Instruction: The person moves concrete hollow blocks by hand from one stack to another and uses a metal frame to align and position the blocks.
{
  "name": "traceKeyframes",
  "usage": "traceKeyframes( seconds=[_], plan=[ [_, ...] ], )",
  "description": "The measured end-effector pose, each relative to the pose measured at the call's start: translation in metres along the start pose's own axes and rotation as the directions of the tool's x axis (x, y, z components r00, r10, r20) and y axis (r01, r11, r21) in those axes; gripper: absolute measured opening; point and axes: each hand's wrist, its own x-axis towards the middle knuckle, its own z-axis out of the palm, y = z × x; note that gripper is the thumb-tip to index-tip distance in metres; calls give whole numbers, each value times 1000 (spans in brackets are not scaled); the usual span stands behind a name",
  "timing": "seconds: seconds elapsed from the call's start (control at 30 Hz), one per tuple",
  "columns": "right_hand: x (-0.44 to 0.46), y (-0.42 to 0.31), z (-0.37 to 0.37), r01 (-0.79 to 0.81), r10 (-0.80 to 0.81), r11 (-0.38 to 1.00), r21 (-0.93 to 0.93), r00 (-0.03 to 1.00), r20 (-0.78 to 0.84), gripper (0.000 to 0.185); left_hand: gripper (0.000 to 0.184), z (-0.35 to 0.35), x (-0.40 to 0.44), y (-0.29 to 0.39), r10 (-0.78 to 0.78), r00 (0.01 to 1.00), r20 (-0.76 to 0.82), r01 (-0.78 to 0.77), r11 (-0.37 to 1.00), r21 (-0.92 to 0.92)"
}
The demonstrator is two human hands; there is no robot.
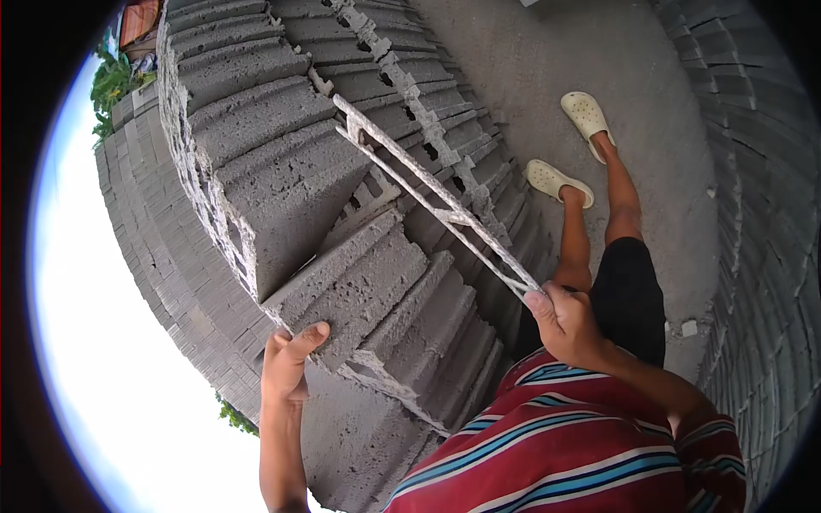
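Note:
A narrow hollow concrete block [449, 205], with two thin walls joined by webs, slants across the middle of the head view. My right hand [564, 325] is closed on its near end, in front of my striped shirt. Its far end is by the upper stacked blocks [274, 171]. At the lower left, my left hand [293, 355] grips the outer edge of a rough gray block [355, 291], thumb on its face and fingers partly hidden. This block lies tilted against the stack, with a dark gap beside it.
Curved-looking block stacks stand at the far left [171, 222] and right [761, 171]. My feet, in cream clogs [556, 181], are on the gray ground [513, 51] between stacks. Small fragments [689, 327] lie near the right stack. Green leaves show at the upper left.

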Motion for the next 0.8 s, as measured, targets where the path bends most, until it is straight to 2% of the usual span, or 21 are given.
traceKeyframes(
  seconds=[0.07, 0.17, 0.27, 0.37, 0.4, 0.5, 0.6, 0.67, 0.8],
  plan=[
    [3, -2, 1, 30, -26, 996, 83, 998, -50, 39, 42, 1, 2, 1, 11, 1000, 13, -11, 999, -33],
    [-4, 34, 6, 4, 12, 993, -122, 991, 134, 37, 42, 0, 1, 3, 17, 1000, 20, -17, 999, -28],
    [1, 19, -4, 5, 0, 994, -111, 999, 46, 37, 42, 0, 9, -1, 41, 999, 31, -40, 999, -31],
    [5, 3, -5, 0, 5, 995, 104, 999, -44, 38, 40, 2, 6, 0, 33, 999, 22, -31, 997, -65],
    [5, 5, -3, -27, 30, 993, 115, 999, -21, 39, 38, 2, 5, 0, 29, 999, 22, -27, 997, -70],
    [4, 28, -2, -65, 98, 983, -173, 977, 188, 38, 33, 6, -3, 8, 13, 1000, 21, -12, 999, -50],
    [12, 17, -8, -31, 40, 992, -120, 996, 77, 38, 21, 4, 1, 9, 17, 999, 49, -15, 1000, -23],
    [18, 1, -12, -29, 29, 1000, -7, 1000, 9, 39, 23, 2, 0, 7, 9, 997, 77, -7, 1000, -21],
    [29, -26, -38, -8, 11, 999, 41, 996, -92, 40, 24, 0, 5, 5, -30, 996, 84, 33, 999, -37]
  ],
)
